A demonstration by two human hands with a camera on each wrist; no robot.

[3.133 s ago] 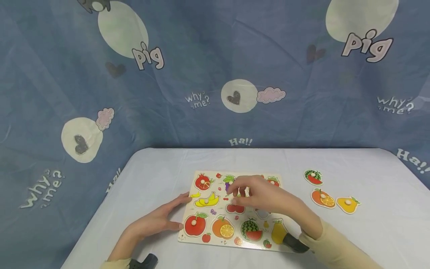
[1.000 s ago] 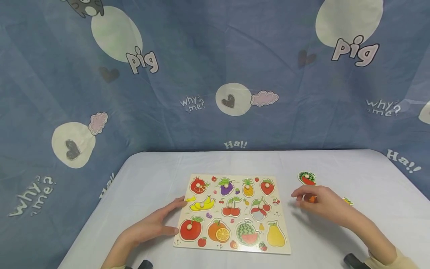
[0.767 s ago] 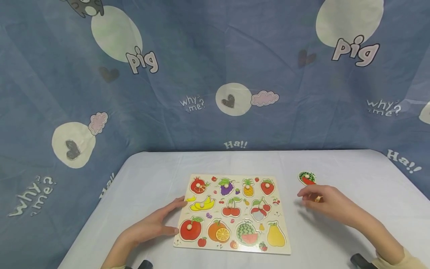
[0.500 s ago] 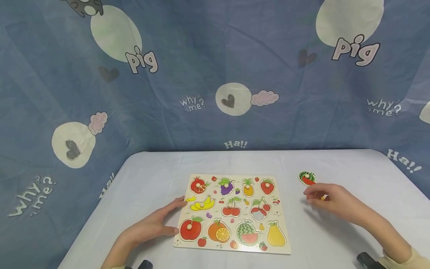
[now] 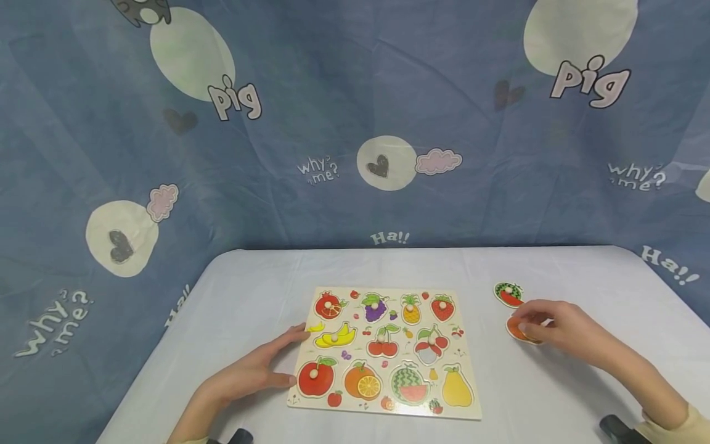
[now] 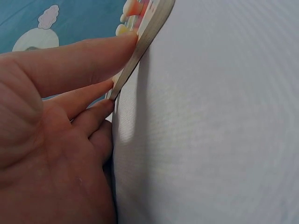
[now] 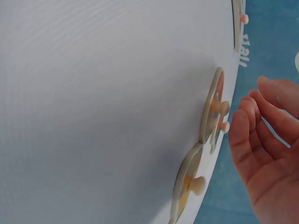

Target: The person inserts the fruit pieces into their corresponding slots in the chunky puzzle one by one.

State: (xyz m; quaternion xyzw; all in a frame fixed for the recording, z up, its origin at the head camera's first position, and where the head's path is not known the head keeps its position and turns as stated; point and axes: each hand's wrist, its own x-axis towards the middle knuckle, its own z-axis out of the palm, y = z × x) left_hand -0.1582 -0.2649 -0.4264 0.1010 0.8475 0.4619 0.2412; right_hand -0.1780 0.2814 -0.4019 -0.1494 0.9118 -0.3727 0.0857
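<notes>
A wooden fruit peg puzzle board [image 5: 383, 364] lies on the white table. Along its left edge rests my left hand [image 5: 244, 373], fingers extended; in the left wrist view its thumb and fingertips touch the board's rim [image 6: 149, 35]. My right hand [image 5: 571, 330] hovers over the orange puzzle piece [image 5: 516, 328], partly covering it. From the right wrist view, its bent fingers [image 7: 240, 133] stay apart from the peg of that piece [image 7: 212, 112] and hold nothing. A pear puzzle piece [image 7: 187, 182] lies beside it, hidden behind the hand in the head view.
The watermelon puzzle piece [image 5: 508, 294] lies just beyond the orange one. Pegged pieces fill the board's upper rows, with an apple piece [image 5: 316, 376] at lower left. Orange, watermelon and pear pictures without pegs show in the front row. A blue printed cloth [image 5: 310, 203] hangs behind.
My right hand has left the board and moved right to the loose pieces. Lately it drifted slightly further right, uncovering more of the orange piece. My left hand stays at the board's edge.
</notes>
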